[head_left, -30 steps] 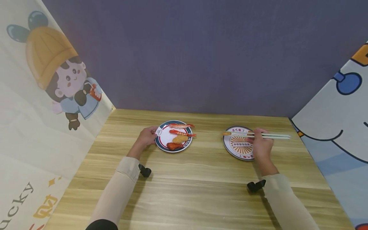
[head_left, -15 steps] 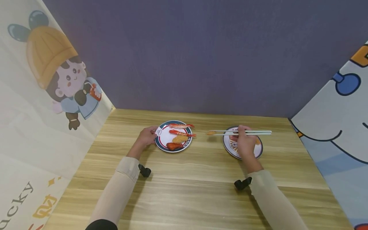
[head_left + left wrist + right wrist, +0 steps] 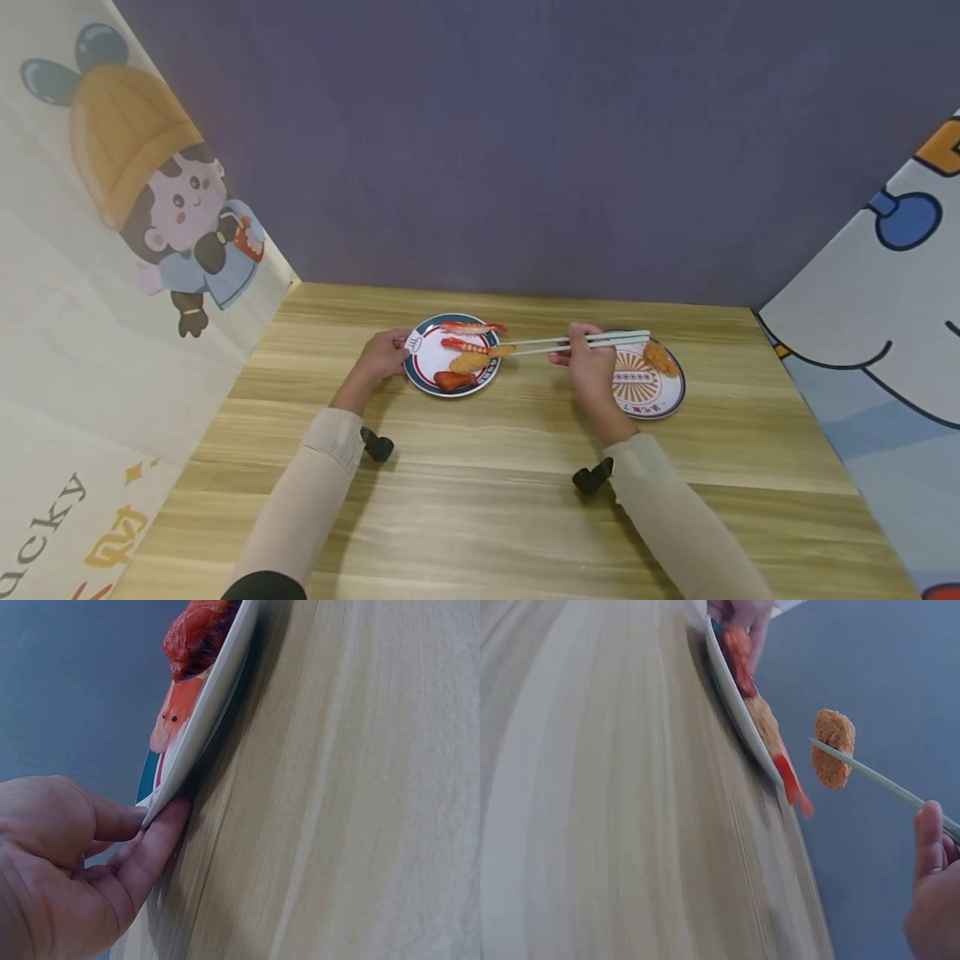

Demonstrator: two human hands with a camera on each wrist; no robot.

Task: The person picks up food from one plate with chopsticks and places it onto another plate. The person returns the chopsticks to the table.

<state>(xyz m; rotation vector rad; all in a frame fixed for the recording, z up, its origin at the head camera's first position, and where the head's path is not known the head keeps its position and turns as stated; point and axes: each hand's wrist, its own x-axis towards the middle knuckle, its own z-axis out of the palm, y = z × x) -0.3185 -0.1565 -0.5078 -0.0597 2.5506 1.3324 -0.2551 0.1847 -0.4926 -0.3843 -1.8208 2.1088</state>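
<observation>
My left hand pinches the near-left rim of a blue-rimmed plate, thumb above and finger below. On that plate lie two shrimps, a breaded piece and a red meat piece. My right hand grips pale chopsticks, whose tips pinch a small fried nugget just above the plate's right edge. The right wrist view shows this nugget in the air beside the plate rim. A second patterned plate to the right carries one fried piece.
Both plates sit on a wooden table with open surface in front of them. A purple wall closes the back. Cartoon-printed panels stand at the left and right sides.
My right hand has moved left from the patterned plate to the blue-rimmed plate, carrying the nugget in the chopsticks. The fried piece on the patterned plate is now uncovered. The left hand has stayed still.
</observation>
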